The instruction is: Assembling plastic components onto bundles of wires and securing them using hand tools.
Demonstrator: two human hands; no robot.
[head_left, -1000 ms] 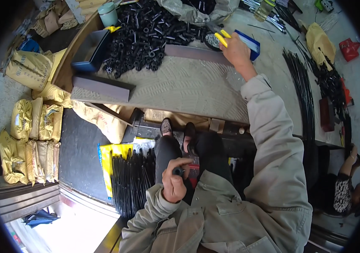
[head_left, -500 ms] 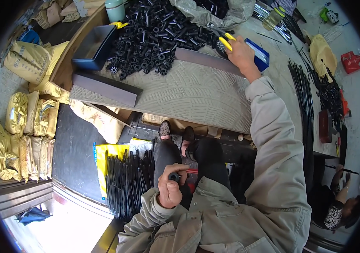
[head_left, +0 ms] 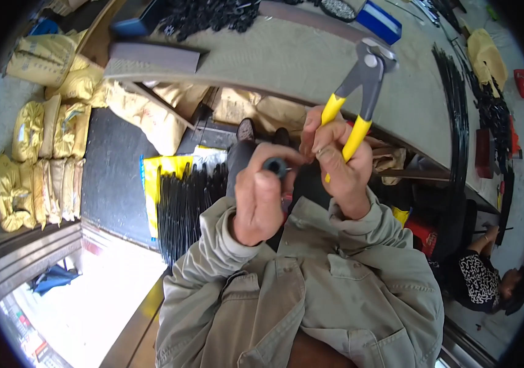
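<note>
Left hand (head_left: 260, 202): at frame centre, clenched around a short black tube (head_left: 275, 165) (open end facing up).
Right hand (head_left: 335, 159): just beside it, grasping yellow-handled pincers (head_left: 360, 86), head over the tabletop (head_left: 286, 61).

Yellow sacks (head_left: 41, 159) stacked at left (floor level).

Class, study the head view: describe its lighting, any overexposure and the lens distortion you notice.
Head view: soft, even daylight; the floor patch at lower left is blown out white; the workbench edge bows with fisheye distortion; black vignette rings the frame; hands and yellow-handled pincers appear sharp.
</note>
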